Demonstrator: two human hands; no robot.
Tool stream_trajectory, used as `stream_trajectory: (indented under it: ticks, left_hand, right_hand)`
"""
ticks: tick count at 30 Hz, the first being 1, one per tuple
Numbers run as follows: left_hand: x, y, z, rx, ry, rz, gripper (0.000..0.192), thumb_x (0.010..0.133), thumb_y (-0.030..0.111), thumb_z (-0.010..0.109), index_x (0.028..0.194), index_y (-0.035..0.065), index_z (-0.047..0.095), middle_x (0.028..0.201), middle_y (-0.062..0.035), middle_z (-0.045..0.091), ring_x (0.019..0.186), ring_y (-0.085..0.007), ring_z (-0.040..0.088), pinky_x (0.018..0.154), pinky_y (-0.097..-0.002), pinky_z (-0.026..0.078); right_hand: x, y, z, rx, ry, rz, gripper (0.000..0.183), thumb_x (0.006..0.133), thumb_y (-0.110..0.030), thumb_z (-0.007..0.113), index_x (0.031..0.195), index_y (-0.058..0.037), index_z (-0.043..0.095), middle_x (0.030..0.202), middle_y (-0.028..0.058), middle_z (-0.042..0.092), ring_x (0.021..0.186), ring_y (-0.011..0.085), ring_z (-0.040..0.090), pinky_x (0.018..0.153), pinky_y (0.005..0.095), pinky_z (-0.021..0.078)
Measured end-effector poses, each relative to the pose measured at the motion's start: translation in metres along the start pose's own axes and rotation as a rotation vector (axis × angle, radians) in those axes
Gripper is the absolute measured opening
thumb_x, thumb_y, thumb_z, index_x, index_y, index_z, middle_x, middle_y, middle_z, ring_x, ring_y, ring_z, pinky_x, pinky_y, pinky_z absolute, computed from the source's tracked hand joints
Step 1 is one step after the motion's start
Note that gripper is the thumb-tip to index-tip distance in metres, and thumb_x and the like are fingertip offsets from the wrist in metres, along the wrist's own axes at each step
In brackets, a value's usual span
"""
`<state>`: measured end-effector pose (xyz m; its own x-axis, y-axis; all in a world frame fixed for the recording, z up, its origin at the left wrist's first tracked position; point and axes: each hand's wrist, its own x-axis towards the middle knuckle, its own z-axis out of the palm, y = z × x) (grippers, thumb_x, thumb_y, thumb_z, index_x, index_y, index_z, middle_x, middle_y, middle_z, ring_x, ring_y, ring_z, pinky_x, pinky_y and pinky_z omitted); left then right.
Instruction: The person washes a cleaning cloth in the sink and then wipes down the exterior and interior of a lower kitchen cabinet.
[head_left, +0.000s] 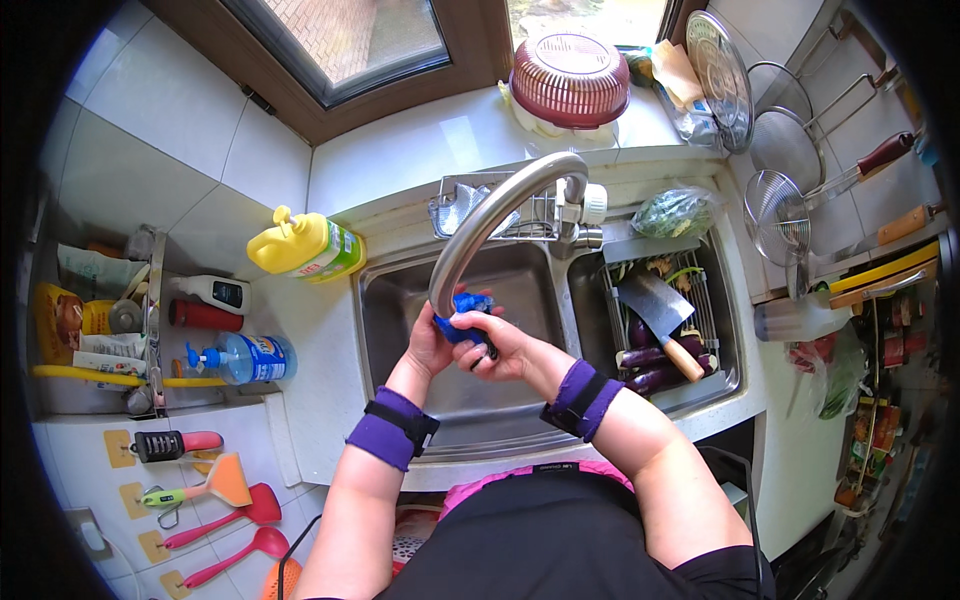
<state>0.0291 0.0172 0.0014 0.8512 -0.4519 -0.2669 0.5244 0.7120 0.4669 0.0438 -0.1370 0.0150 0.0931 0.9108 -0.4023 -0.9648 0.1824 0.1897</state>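
Over the left basin of a steel sink (517, 405), both hands are closed around a crumpled blue item (472, 306), perhaps a cloth or scrubber. My left hand (427, 346) supports it from the left, partly hidden by the curved faucet spout (510, 199). My right hand (499, 349) grips it from the right, thumb on top. A small dark piece (491, 349) shows at the right fingers; what it is cannot be told. The spout ends just above the hands, and whether water runs is unclear.
In the right basin a cleaver (652, 304) lies over a rack with several eggplants (652, 360). Bagged greens (675, 212) sit behind. A wire caddy (480, 206) stands behind the faucet, a yellow detergent jug (307, 244) at the left. Strainers (778, 217) hang at the right.
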Motion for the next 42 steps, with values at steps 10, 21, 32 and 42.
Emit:
stream_trajectory:
  ticks: [10,21,32,42]
  left_hand:
    - [0.024,0.033,0.034,0.292,0.045,-0.138,0.024,0.087,0.026,0.065,0.076,0.0109,0.051,0.079,-0.0036,0.055,0.082,-0.0206,0.058,0.077,-0.0404,0.051]
    - [0.049,0.015,0.023,1.374,0.428,0.153,0.028,0.078,0.025,0.068,0.067,0.003,0.054,0.065,-0.0081,0.055,0.06,-0.0182,0.052,0.058,-0.0353,0.042]
    - [0.066,-0.014,0.013,1.946,0.607,0.176,0.023,0.081,0.024,0.061,0.076,0.0017,0.059,0.077,-0.0227,0.063,0.08,-0.0439,0.061,0.072,-0.0475,0.049]
    - [0.031,-0.018,-0.029,1.284,0.688,0.076,0.051,0.083,0.042,0.07,0.108,0.0012,0.051,0.092,-0.0098,0.06,0.084,-0.017,0.058,0.077,-0.0294,0.049]
  right_hand:
    - [-0.01,0.005,0.014,-0.247,0.048,-0.01,0.032,0.082,-0.043,0.064,0.075,-0.0165,0.046,0.057,-0.007,0.037,0.042,0.0021,0.031,0.035,0.0165,0.0167]
    - [0.015,0.012,-0.002,-1.104,0.546,-0.62,0.026,0.081,-0.035,0.065,0.079,-0.0119,0.053,0.061,0.0029,0.049,0.051,0.0139,0.044,0.044,0.0296,0.0287]
    - [0.036,0.0,-0.038,-1.595,0.863,-0.781,0.043,0.082,-0.04,0.063,0.104,-0.0037,0.065,0.102,0.0238,0.066,0.102,0.0391,0.062,0.083,0.0443,0.0485]
    - [-0.004,-0.02,-0.04,-1.727,0.937,-0.548,0.076,0.058,-0.063,0.076,0.096,0.0027,0.067,0.092,0.0237,0.068,0.085,0.0356,0.067,0.077,0.0401,0.0528]
